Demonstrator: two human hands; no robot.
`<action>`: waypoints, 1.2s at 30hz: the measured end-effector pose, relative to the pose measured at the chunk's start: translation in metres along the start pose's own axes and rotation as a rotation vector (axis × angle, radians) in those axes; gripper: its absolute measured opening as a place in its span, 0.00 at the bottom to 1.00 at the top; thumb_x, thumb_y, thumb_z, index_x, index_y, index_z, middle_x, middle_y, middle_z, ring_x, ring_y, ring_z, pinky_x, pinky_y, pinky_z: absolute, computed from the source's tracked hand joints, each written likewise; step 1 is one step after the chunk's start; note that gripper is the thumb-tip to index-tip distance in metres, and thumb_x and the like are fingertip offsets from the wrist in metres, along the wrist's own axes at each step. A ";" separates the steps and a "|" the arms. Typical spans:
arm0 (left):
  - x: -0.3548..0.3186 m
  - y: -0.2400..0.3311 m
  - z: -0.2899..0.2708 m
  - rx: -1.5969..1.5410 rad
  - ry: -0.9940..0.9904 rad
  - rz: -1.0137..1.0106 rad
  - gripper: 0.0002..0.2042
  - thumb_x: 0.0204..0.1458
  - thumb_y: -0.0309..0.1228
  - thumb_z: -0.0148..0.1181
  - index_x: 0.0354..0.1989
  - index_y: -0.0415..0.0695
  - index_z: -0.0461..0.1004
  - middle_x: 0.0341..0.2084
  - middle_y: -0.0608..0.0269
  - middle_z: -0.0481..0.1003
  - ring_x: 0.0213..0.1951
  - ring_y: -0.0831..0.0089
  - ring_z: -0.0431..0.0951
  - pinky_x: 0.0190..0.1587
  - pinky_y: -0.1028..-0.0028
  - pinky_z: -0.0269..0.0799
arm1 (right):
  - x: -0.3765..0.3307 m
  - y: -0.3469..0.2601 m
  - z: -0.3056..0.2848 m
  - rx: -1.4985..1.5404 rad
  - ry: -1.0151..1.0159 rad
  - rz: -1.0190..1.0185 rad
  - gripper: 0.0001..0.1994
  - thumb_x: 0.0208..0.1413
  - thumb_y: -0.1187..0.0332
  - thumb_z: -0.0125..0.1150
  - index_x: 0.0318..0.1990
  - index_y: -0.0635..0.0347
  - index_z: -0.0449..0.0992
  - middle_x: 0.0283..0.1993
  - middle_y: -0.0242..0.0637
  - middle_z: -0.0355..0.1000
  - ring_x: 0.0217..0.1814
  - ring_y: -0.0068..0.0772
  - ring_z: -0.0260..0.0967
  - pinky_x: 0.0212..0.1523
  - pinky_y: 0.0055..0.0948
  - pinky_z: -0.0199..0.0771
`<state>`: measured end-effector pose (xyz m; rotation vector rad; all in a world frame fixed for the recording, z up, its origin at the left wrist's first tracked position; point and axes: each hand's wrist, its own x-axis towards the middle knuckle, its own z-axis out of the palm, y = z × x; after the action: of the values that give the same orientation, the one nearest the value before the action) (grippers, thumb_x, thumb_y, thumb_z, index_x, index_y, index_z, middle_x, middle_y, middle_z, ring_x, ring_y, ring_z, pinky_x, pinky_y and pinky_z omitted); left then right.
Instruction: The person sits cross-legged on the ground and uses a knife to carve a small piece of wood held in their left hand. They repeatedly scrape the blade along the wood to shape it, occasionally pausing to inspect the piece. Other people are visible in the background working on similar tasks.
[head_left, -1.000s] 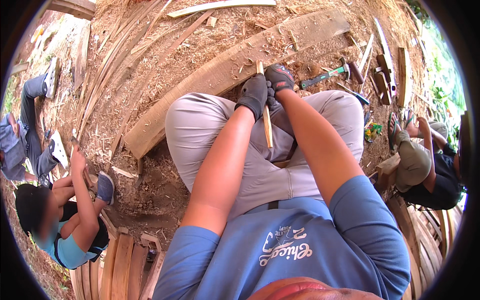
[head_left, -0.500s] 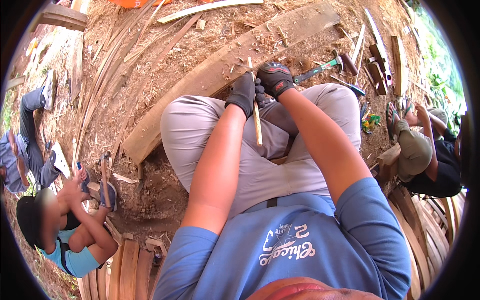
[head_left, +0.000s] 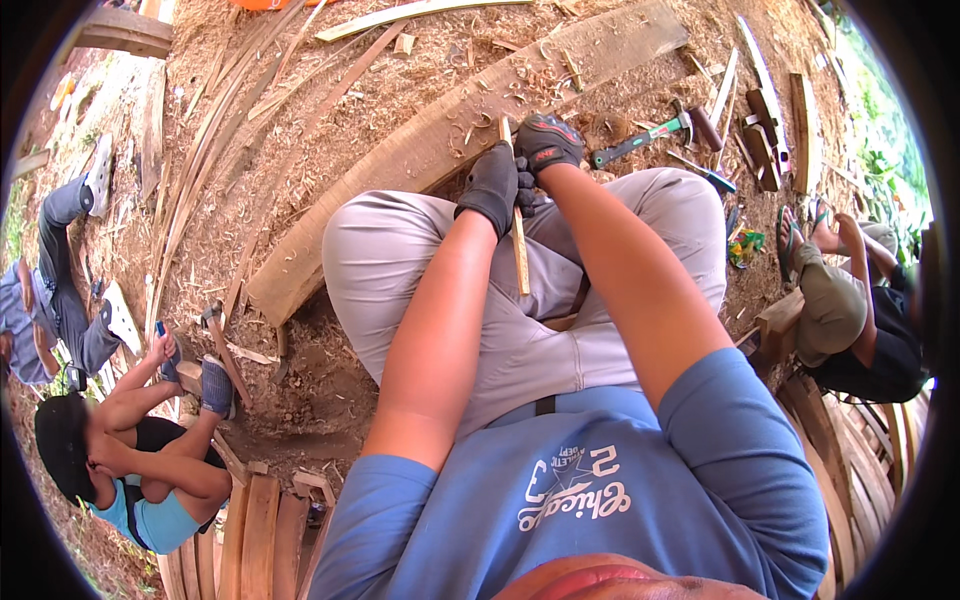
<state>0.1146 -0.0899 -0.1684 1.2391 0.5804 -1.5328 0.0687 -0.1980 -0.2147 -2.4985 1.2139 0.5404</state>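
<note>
Wooden strip [head_left: 519,245]: a thin, narrow, pale slat, held near upright over the person's lap, with its upper end between the two gloved hands and its lower end resting against the grey trousers [head_left: 520,330]. Left hand [head_left: 492,186], in a black work glove, is clamped around the upper part of the strip. Right hand [head_left: 547,142], in a black glove with red trim, is closed on the strip's top end, touching the left hand.

Surroundings, largest first:
- Long plank [head_left: 420,150] lies on the ground just beyond the knees, its face strewn with curled shavings.
- Bundle of thin slats [head_left: 200,170] lies to the left on sawdust-covered ground.
- Seated person in a teal top [head_left: 140,480] works at lower left; another seated person [head_left: 850,300] is at right.
- Stacked boards [head_left: 260,540] lie beside the left hip.
- Hammer with a green handle [head_left: 640,140] lies near the right knee.
</note>
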 end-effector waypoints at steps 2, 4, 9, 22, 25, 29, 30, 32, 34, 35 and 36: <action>-0.001 -0.002 -0.002 0.022 -0.024 -0.008 0.19 0.67 0.49 0.38 0.28 0.53 0.64 0.12 0.71 0.59 0.10 0.75 0.53 0.14 0.72 0.50 | 0.003 0.000 0.002 0.072 -0.060 0.090 0.16 0.59 0.64 0.50 0.43 0.56 0.85 0.47 0.48 0.81 0.50 0.50 0.80 0.47 0.45 0.79; -0.004 0.000 -0.001 0.019 -0.029 -0.010 0.18 0.67 0.49 0.38 0.29 0.52 0.64 0.13 0.71 0.60 0.11 0.75 0.54 0.14 0.72 0.51 | 0.005 0.004 0.007 0.093 -0.013 0.123 0.16 0.60 0.64 0.50 0.43 0.56 0.85 0.48 0.48 0.81 0.51 0.50 0.80 0.47 0.45 0.79; 0.002 0.001 -0.005 -0.019 -0.066 -0.008 0.18 0.67 0.48 0.38 0.32 0.50 0.65 0.14 0.70 0.61 0.11 0.75 0.56 0.14 0.71 0.53 | 0.007 0.011 0.001 0.056 -0.172 -0.076 0.15 0.49 0.65 0.63 0.42 0.60 0.84 0.45 0.49 0.80 0.48 0.51 0.80 0.46 0.45 0.80; 0.006 -0.004 -0.008 0.004 -0.058 0.135 0.12 0.61 0.41 0.41 0.29 0.51 0.65 0.14 0.70 0.62 0.12 0.75 0.59 0.15 0.70 0.57 | -0.040 0.022 -0.039 -0.131 -0.044 -0.464 0.11 0.51 0.62 0.59 0.31 0.57 0.84 0.34 0.46 0.80 0.38 0.48 0.80 0.39 0.44 0.79; 0.009 -0.005 -0.009 -0.055 -0.087 0.108 0.12 0.61 0.40 0.40 0.28 0.51 0.65 0.14 0.69 0.62 0.11 0.75 0.59 0.14 0.70 0.56 | -0.038 0.024 -0.033 -0.140 -0.004 -0.460 0.10 0.51 0.62 0.59 0.31 0.56 0.84 0.34 0.46 0.80 0.38 0.48 0.80 0.39 0.44 0.79; 0.006 -0.006 -0.006 -0.047 -0.048 0.121 0.13 0.61 0.41 0.39 0.28 0.51 0.65 0.13 0.69 0.62 0.11 0.74 0.59 0.14 0.71 0.56 | -0.037 0.026 -0.017 -0.107 0.097 -0.466 0.09 0.50 0.63 0.60 0.32 0.55 0.84 0.35 0.46 0.80 0.39 0.48 0.80 0.39 0.43 0.79; 0.009 -0.009 -0.007 -0.031 -0.033 0.141 0.13 0.62 0.41 0.39 0.28 0.51 0.65 0.13 0.69 0.63 0.11 0.74 0.60 0.14 0.71 0.56 | -0.038 0.025 -0.017 -0.118 0.104 -0.464 0.09 0.51 0.63 0.60 0.32 0.55 0.84 0.36 0.46 0.80 0.40 0.48 0.80 0.39 0.43 0.79; 0.014 -0.012 -0.008 0.001 -0.004 0.184 0.14 0.62 0.42 0.39 0.28 0.51 0.66 0.13 0.69 0.63 0.12 0.74 0.60 0.14 0.71 0.56 | -0.041 0.022 -0.017 -0.143 0.121 -0.458 0.09 0.51 0.63 0.60 0.32 0.54 0.84 0.37 0.45 0.80 0.41 0.48 0.80 0.40 0.43 0.80; 0.016 -0.013 -0.007 0.006 0.052 0.203 0.16 0.63 0.40 0.37 0.27 0.48 0.67 0.11 0.64 0.64 0.09 0.71 0.60 0.11 0.68 0.56 | -0.039 0.021 -0.014 -0.179 0.102 -0.454 0.09 0.52 0.64 0.59 0.32 0.55 0.84 0.37 0.45 0.81 0.41 0.48 0.81 0.40 0.43 0.80; 0.015 -0.013 -0.005 0.010 0.075 0.211 0.16 0.63 0.39 0.36 0.27 0.47 0.68 0.10 0.62 0.64 0.07 0.69 0.60 0.09 0.66 0.56 | -0.039 0.022 -0.013 -0.199 0.094 -0.448 0.09 0.52 0.65 0.59 0.32 0.55 0.84 0.37 0.45 0.81 0.42 0.48 0.81 0.41 0.43 0.80; 0.015 -0.014 -0.003 0.051 0.083 0.228 0.16 0.63 0.40 0.37 0.29 0.46 0.68 0.11 0.63 0.65 0.09 0.70 0.60 0.10 0.68 0.57 | -0.033 0.022 -0.009 -0.179 0.104 -0.370 0.08 0.53 0.65 0.59 0.32 0.56 0.84 0.38 0.46 0.81 0.42 0.48 0.81 0.41 0.43 0.80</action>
<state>0.1043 -0.0893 -0.1861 1.3643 0.4392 -1.3171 0.0344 -0.1923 -0.1939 -2.8411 0.7316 0.4423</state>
